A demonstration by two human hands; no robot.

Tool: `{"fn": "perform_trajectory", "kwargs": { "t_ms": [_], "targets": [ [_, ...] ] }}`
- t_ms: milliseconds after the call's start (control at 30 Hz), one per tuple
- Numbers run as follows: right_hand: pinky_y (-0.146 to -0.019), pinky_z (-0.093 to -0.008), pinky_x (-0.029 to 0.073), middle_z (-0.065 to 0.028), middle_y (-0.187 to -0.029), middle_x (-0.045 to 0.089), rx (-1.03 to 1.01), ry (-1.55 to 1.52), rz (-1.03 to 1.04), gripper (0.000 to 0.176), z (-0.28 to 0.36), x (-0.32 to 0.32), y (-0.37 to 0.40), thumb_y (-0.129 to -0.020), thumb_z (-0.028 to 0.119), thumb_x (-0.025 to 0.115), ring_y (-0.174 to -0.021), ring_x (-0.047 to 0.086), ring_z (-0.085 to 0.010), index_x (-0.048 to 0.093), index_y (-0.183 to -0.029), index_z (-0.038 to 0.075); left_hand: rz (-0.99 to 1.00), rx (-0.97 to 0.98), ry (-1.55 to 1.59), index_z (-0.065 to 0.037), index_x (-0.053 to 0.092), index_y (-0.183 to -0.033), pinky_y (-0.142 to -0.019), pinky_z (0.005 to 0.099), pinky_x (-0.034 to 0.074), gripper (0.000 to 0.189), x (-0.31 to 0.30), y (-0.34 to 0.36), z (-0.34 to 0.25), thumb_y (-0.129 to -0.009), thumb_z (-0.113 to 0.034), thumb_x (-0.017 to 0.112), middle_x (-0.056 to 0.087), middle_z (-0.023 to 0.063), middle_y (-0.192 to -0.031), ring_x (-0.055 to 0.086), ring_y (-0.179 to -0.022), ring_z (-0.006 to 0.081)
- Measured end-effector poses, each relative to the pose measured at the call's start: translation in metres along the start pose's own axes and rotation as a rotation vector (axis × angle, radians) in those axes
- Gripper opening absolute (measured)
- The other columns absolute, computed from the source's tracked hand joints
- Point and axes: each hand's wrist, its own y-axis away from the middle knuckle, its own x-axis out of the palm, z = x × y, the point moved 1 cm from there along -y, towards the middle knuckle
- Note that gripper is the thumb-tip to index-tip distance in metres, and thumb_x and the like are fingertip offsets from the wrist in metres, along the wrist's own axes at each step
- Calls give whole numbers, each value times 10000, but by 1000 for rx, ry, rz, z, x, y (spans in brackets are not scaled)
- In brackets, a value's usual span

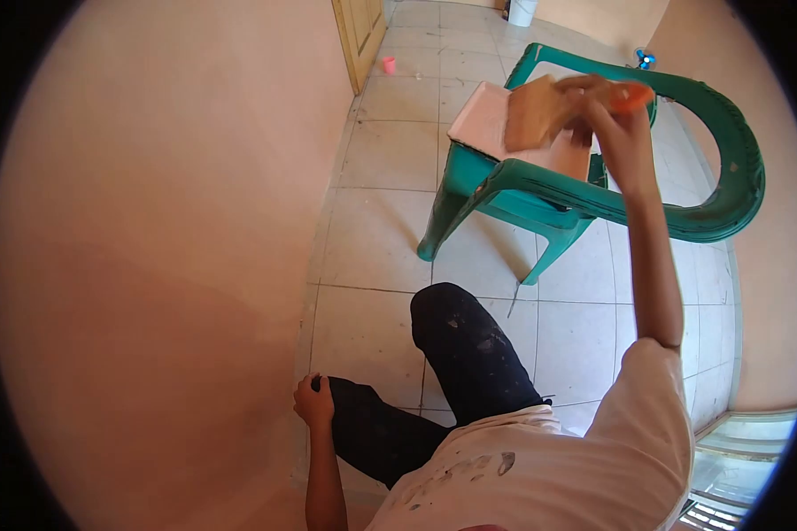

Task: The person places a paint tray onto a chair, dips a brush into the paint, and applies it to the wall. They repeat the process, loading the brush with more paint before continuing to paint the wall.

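My right hand is wrapped round a wide paintbrush with an orange handle, slightly smeared by motion. Its broad bristles are over a pale pink paint tray, overlapping it in this view. That tray rests on the seat of a green plastic armchair. Down by my bent knee, my left hand is closed, its fingers curled beside the black trousers. A dark spot shows between thumb and finger; I cannot tell what it is.
A peach wall rises close on the left, with a wooden door farther along. On the tiled floor stand a small pink cup and a white bucket. A blue object lies behind the chair. Glass panes show at lower right.
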Motion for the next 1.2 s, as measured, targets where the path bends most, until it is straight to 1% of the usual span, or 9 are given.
{"fn": "perform_trajectory", "kwargs": {
  "t_ms": [33,200,233,367,433,733,1000,1067,1200],
  "targets": [
    [-558,-225,494,-92,-841,710,72,48,36,299,-4,-9,-17,-970,246,600,-602,616,-101,707,-1098,-2,0,9,7,-156,700,-1188,-1037,520,418,351,1,-1,-1,-927,-377,624,671,63,-1249,575,-1208,318],
    [-555,-323,569,-136,-648,692,339,515,103,378,-106,-17,-98,-882,343,683,-541,698,-219,697,-848,-33,4,-1,-18,-152,695,-1194,-1049,538,406,351,-1,-1,-5,-944,-383,612,661,77,-1263,572,-1214,325],
    [-542,-336,575,-143,-647,695,380,521,155,383,-135,-19,-110,-844,351,715,-530,696,-229,693,-813,-30,1,8,-9,-152,695,-1194,-1049,538,406,351,-3,0,-6,-944,-383,612,661,77,-1263,572,-1214,325],
    [-514,-368,589,-176,-684,705,639,539,205,292,-219,-21,-117,-764,234,729,-555,710,-244,688,-803,-53,-11,-44,-44,-147,695,-1187,-1044,538,408,347,-4,5,1,-946,-385,617,661,83,-1252,579,-1204,326],
    [-539,-366,600,-176,-698,711,678,566,166,262,-244,-23,-108,-746,197,735,-572,719,-251,700,-828,-49,-34,-65,-48,-145,695,-1182,-1042,539,410,345,-5,7,8,-945,-383,621,663,84,-1245,582,-1199,327],
    [-612,-350,585,-164,-722,730,942,538,180,232,-284,-33,-80,-751,158,736,-611,729,-247,729,-884,-33,-57,-100,22,-138,698,-1161,-1032,544,413,313,-7,14,28,-939,-349,633,666,85,-1225,581,-1192,325],
    [-603,-336,588,-140,-736,737,925,558,105,236,-275,-30,-80,-789,192,740,-594,726,-222,719,-892,-19,-9,-93,6,-148,686,-1180,-1057,528,394,312,-9,12,15,-941,-343,636,645,71,-1261,548,-1237,310],
    [-503,-364,593,-191,-696,712,892,523,86,260,-280,-31,-79,-803,162,743,-560,723,-258,676,-857,-83,-6,-92,7,-149,685,-1182,-1061,529,390,311,-7,10,12,-944,-342,633,643,70,-1264,545,-1239,310],
    [-501,-361,588,-189,-701,716,878,529,39,255,-288,-32,-77,-811,163,762,-561,724,-262,672,-834,-74,-4,-87,-5,-147,684,-1184,-1070,533,379,307,-9,12,3,-951,-337,625,641,71,-1269,545,-1237,311]
  ]
}}
